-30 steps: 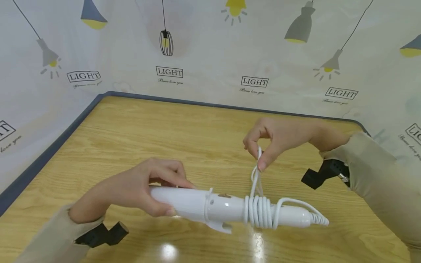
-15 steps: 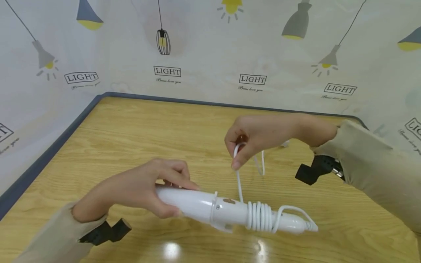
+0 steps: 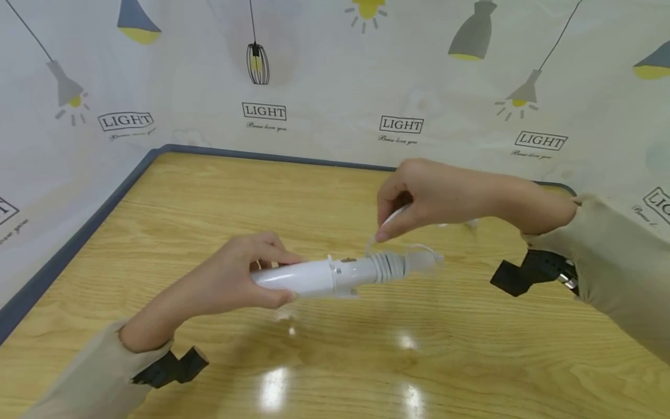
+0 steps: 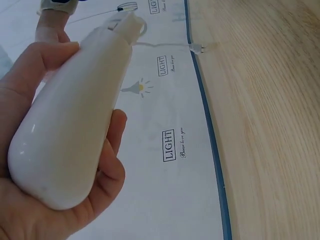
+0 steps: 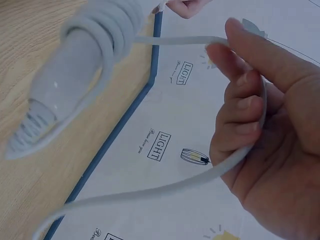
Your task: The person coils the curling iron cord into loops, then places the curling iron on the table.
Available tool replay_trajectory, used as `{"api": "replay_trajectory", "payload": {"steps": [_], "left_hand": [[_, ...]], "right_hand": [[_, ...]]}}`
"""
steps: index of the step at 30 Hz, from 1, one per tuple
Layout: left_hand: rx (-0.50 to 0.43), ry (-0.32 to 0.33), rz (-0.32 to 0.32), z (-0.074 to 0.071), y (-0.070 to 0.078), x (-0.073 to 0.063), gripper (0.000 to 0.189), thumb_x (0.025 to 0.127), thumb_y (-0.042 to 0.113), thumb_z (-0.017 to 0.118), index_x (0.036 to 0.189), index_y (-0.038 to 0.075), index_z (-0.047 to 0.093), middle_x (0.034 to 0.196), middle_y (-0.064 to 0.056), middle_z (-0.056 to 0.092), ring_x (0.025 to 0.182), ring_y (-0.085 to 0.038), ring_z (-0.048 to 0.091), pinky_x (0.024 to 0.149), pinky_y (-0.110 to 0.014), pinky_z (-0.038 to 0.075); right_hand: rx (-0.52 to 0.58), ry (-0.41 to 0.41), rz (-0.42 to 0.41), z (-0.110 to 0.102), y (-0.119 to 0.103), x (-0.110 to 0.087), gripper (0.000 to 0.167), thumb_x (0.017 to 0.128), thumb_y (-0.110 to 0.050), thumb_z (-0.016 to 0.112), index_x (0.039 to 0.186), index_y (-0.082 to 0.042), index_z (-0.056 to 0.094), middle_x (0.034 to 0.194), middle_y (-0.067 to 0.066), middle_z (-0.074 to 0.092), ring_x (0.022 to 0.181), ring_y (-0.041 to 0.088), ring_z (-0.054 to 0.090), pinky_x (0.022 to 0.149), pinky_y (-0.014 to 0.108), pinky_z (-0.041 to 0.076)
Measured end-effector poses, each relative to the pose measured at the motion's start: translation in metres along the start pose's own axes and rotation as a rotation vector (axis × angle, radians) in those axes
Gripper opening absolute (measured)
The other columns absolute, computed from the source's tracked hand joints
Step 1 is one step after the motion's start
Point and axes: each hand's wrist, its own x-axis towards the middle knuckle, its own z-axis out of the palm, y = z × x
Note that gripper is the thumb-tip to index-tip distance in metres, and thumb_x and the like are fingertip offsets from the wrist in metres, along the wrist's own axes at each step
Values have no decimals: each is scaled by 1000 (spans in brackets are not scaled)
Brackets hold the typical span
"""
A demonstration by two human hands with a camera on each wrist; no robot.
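Toward the far edge of the surface (image 3: 235,195) went the wand (image 3: 306,277), gripped in my left hand (image 3: 238,276), my right hand (image 3: 424,192) pinching the cord (image 5: 150,191) wound round it.

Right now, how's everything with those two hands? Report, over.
Left hand holding white gadget. Right hand holding cord. Several loops wrapped around gadget. No obstacle seen near either hand.

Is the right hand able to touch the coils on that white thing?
Probably yes: the cord coils sit near the right hand, with only its pinched strand between; the left hand grips the white thing farther along.
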Motion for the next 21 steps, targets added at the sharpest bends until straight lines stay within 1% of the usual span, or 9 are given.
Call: {"api": "replay_trajectory", "payload": {"steps": [4, 5, 8, 10, 12, 14, 16, 19, 21], "left_hand": [[32, 96, -26, 1, 1, 2, 38, 74, 14, 75, 110, 5, 67, 88, -2, 57, 70, -17, 52, 58, -28, 49], [41, 121, -30, 2, 1, 3, 37, 74, 14, 75, 109, 5, 68, 88, -3, 57, 70, -17, 52, 58, -28, 49], [48, 198, -72, 2, 2, 4, 37, 73, 14, 76, 108, 5, 68, 89, -5, 57, 69, -17, 53, 55, -29, 49], [51, 249, -98, 3, 3, 5, 37, 73, 14, 76, 108, 4, 68, 90, -6, 57, 68, -18, 53, 53, -29, 48], [60, 293, -114, 3, 2, 5, 38, 73, 15, 76, 109, 4, 68, 90, -7, 57, 67, -18, 54, 52, -29, 48], [68, 334, -113, 3, 2, 6, 39, 73, 14, 76, 109, 4, 68, 89, -7, 57, 67, -19, 54, 51, -30, 47], [81, 369, -106, 3, 1, 6, 39, 72, 13, 77, 110, 6, 68, 89, -6, 57, 67, -19, 54, 52, -30, 48], [85, 421, -97, 3, 1, 7, 40, 71, 12, 77, 110, 7, 68, 89, -5, 56, 67, -19, 54, 53, -31, 48], [80, 449, -90, 2, 1, 6, 40, 71, 13, 77, 111, 8, 68, 89, -4, 56, 68, -19, 55, 53, -32, 49]], "right_hand": [[-54, 31, -1, -1, 1, -7, 12, 85, -23, 66, 85, -12, 70, 75, -3, 64, 61, 9, 53, 56, 24, 46], [-66, 40, -3, -1, 1, -9, 13, 86, -22, 65, 89, -11, 70, 76, -3, 63, 62, 9, 53, 55, 24, 46], [-92, 67, -5, 2, -1, -14, 17, 89, -15, 60, 100, -8, 69, 75, -4, 60, 62, 9, 50, 53, 23, 43], [-87, 82, 18, 5, -3, -17, 23, 90, -12, 55, 110, -7, 66, 73, -4, 55, 60, 10, 46, 51, 23, 40], [-53, 86, 64, 8, -5, -20, 28, 93, -11, 50, 118, -8, 62, 69, -2, 49, 56, 11, 43, 48, 24, 39], [-7, 96, 109, 13, -8, -23, 32, 95, -12, 47, 126, -11, 56, 66, 1, 44, 52, 12, 42, 45, 25, 40], [48, 117, 130, 19, -9, -26, 35, 97, -15, 44, 131, -13, 51, 64, 2, 40, 49, 13, 41, 42, 27, 41], [96, 197, 112, 30, -8, -30, 39, 98, -15, 41, 136, -14, 45, 65, 3, 40, 48, 14, 40, 41, 28, 41], [117, 277, 84, 39, -6, -32, 39, 98, -14, 40, 137, -13, 44, 70, 3, 43, 48, 14, 37, 42, 27, 39]]}}
